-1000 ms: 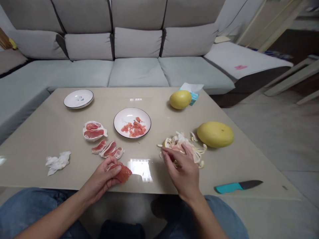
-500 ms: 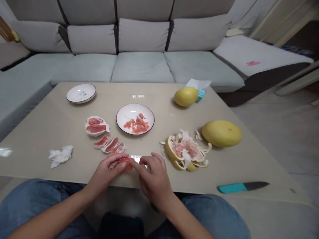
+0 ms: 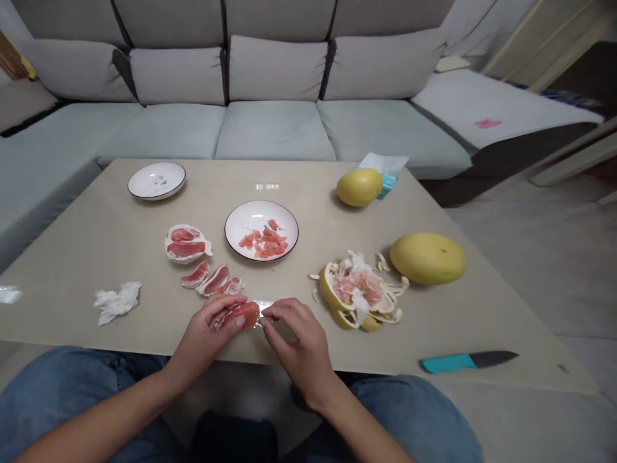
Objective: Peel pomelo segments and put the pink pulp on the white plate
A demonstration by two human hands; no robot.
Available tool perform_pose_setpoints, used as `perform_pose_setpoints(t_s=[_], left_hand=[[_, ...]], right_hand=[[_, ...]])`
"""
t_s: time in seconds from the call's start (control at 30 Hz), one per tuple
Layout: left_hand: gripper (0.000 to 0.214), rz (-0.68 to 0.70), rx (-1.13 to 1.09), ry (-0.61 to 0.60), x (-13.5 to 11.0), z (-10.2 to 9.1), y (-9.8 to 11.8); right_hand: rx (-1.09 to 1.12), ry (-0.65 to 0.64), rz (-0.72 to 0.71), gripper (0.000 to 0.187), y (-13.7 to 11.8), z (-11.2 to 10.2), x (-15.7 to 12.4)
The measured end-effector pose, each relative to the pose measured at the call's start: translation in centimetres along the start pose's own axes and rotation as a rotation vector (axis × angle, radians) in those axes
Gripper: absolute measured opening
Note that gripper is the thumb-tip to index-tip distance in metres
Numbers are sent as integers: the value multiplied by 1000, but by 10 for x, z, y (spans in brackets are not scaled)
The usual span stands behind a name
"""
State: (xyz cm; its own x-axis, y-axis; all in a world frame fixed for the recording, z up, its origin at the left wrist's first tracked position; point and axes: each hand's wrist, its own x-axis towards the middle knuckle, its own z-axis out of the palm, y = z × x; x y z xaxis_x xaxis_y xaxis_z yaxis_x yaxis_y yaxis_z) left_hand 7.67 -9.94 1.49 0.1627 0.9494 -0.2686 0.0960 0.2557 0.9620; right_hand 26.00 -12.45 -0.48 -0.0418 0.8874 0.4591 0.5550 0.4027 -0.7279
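Near the table's front edge, my left hand (image 3: 209,328) is closed around a red pomelo segment (image 3: 248,314). My right hand (image 3: 299,344) is at the segment's right end, thumb and forefinger pinched together; what lies between those fingertips is too small to make out. Just beyond my left hand lie several pomelo segments (image 3: 214,280) with white membrane. Behind them is a partly opened pomelo piece (image 3: 186,244) in white pith. A white plate (image 3: 241,222) with a dark rim bears small pieces of red pulp (image 3: 267,244).
Yellow peel (image 3: 332,299) with membrane scraps lies right of my hands. Two whole pomelos (image 3: 427,258) stand farther right, one by a tissue pack (image 3: 389,183). A teal-handled knife (image 3: 448,363) lies near the front edge. Crumpled tissue (image 3: 118,302) and another plate (image 3: 157,180) are left.
My right hand's fingers have drawn slightly away from the segment and closed into a pinch at its end. More of the segment's red flesh shows. My left hand has stayed nearly still.
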Motion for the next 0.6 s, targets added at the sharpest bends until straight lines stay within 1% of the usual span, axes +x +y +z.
perform_pose_setpoints(t_s=[0.07, 0.17, 0.27, 0.33, 0.4, 0.43, 0.5, 0.6], left_hand=[[28, 57, 70, 5, -1, 2, 0], [26, 103, 127, -3, -4, 5, -1], [27, 106, 108, -16, -4, 7, -3], [28, 49, 42, -25, -3, 8, -4], [30, -5, -7, -22, -2, 8, -5], [30, -11, -10, -15, -1, 8, -5], [30, 14, 24, -5, 0, 8, -6], [28, 91, 109, -7, -1, 9, -7]], right_hand=[[-84, 26, -62, 9, 0, 2, 0], [-230, 26, -153, 9, 1, 2, 0], [-347, 14, -216, 10, 1, 1, 1], [-343, 20, -200, 9, 1, 1, 1], [-271, 30, -135, 8, 2, 1, 1], [-234, 35, -110, 8, 2, 1, 1], [-204, 40, -109, 9, 2, 1, 1], [-247, 61, -180, 8, 3, 3, 0]])
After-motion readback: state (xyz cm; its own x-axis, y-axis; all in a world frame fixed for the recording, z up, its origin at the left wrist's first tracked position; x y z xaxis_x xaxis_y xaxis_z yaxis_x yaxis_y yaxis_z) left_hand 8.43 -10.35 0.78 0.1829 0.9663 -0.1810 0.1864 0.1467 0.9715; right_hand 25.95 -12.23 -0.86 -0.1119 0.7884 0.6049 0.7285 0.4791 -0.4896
